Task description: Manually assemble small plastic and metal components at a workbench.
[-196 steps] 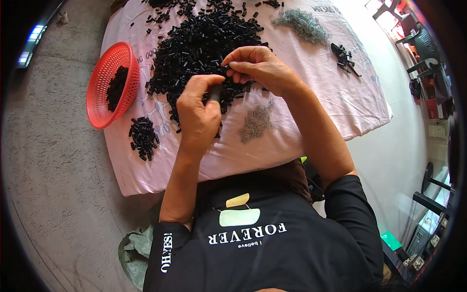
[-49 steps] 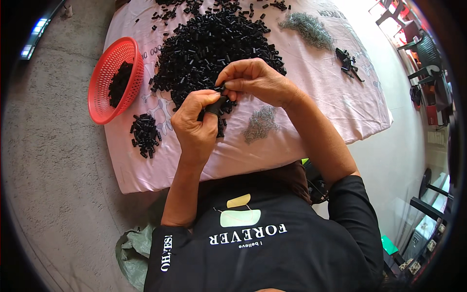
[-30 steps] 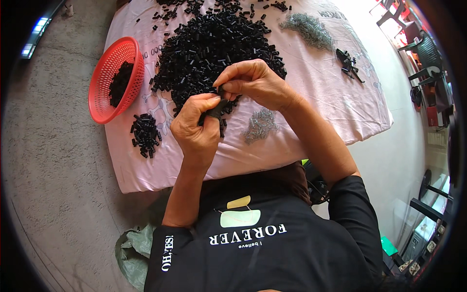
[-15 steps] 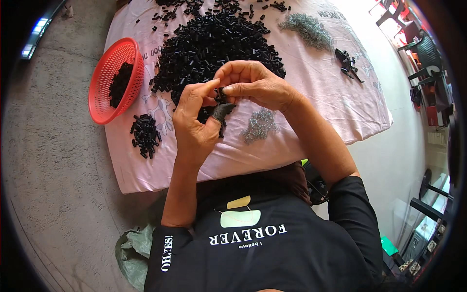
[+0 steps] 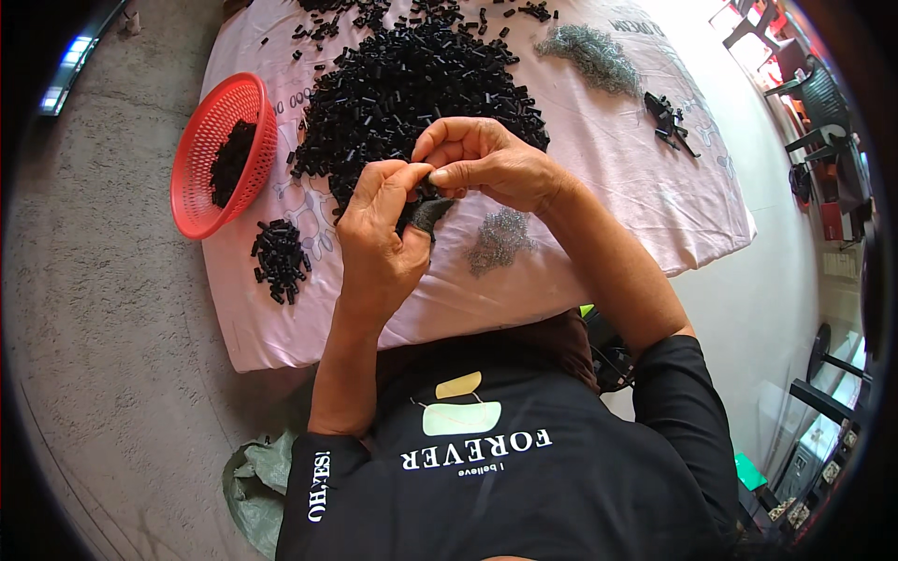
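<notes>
My left hand (image 5: pixel 379 229) and my right hand (image 5: pixel 491 168) meet fingertip to fingertip over the near edge of a big heap of black plastic pieces (image 5: pixel 412 84). Pinched between them is a small black plastic piece (image 5: pixel 427 189), mostly covered by the fingers. A dark grey wrap (image 5: pixel 430 215) covers my left thumb. Just below my right hand lies a small pile of thin silvery metal springs or wires (image 5: pixel 502 240). Left of my left hand sits a small pile of short black pieces (image 5: pixel 279 262).
A red plastic basket (image 5: pixel 187 182) holding dark pieces stands at the table's left. Further right on the pink cloth (image 5: pixel 645 206) are a larger silvery metal pile (image 5: pixel 594 58) and a few long black parts (image 5: pixel 669 123). A pale green sack (image 5: pixel 257 496) lies on the floor.
My left hand has moved slightly right and its fingers have closed in on my right fingertips, covering more of the black piece. My right hand stays nearly in place.
</notes>
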A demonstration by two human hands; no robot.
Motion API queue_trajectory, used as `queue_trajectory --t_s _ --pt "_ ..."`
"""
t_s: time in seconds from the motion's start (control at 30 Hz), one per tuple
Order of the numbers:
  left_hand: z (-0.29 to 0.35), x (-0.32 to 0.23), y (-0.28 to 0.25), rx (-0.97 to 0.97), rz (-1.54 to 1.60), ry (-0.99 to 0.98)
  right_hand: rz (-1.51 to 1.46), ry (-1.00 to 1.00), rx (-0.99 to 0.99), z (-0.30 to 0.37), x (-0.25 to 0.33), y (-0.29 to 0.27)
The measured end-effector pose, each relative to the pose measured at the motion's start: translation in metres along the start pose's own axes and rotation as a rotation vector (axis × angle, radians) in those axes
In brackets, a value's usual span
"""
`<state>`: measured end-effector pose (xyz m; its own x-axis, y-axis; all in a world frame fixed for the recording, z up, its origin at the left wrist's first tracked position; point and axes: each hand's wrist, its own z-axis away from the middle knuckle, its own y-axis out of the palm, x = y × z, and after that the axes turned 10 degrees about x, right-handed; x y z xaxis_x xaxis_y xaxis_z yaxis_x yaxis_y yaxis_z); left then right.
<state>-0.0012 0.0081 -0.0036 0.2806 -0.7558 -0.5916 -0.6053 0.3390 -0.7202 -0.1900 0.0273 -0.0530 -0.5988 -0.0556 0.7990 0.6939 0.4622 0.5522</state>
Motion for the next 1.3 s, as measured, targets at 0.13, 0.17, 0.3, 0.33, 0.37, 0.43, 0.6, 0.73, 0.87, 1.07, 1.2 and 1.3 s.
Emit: queue_trajectory --t_s 0.13,0.17,0.3,0.33,0.37,0.43,0.6,0.73,0.87,1.07,1.2,1.3 --pt "-0.001 -0.001 0.001 -0.013 -0.006 0.024 -0.023 -0.001 -0.001 0.001 -0.001 -0.002" --pt "-0.001 -0.001 0.001 -0.013 -0.007 0.024 -0.027 0.0 0.009 0.0 -0.001 -0.002" --pt "0.001 0.001 0.0 -0.033 -0.004 0.026 0.008 0.025 -0.001 -0.001 -0.004 -0.001" --pt "0.001 0.001 0.0 -0.038 0.007 0.024 0.008 0.025 0.002 -0.002 -0.003 0.0" --pt "0.001 0.001 -0.001 -0.039 0.005 0.023 0.02 0.031 -0.002 -0.002 -0.002 0.002" --pt "0.0 0.0 -0.003 -0.03 0.034 -0.005 0.034 0.034 -0.01 -0.001 -0.001 0.001" --pt "-0.014 0.047 -0.046 -0.3 -0.238 0.001 0.148 0.027 -0.168 0.004 0.01 -0.004" --pt "-0.013 0.116 -0.112 -0.511 -0.469 -0.211 0.24 0.043 -0.279 0.001 0.012 -0.006" --pt "-0.003 0.145 -0.133 -0.504 -0.482 -0.271 0.301 0.036 -0.296 0.0 0.011 -0.006" --pt "0.012 0.059 -0.055 -0.097 -0.148 -0.151 0.387 0.079 -0.383 0.004 0.013 -0.008" --pt "0.019 0.043 -0.02 0.035 -0.056 -0.167 0.445 0.111 -0.42 -0.001 0.008 -0.007" --pt "0.013 0.04 -0.008 0.051 -0.126 -0.157 0.511 0.124 -0.444 -0.001 0.008 -0.006"
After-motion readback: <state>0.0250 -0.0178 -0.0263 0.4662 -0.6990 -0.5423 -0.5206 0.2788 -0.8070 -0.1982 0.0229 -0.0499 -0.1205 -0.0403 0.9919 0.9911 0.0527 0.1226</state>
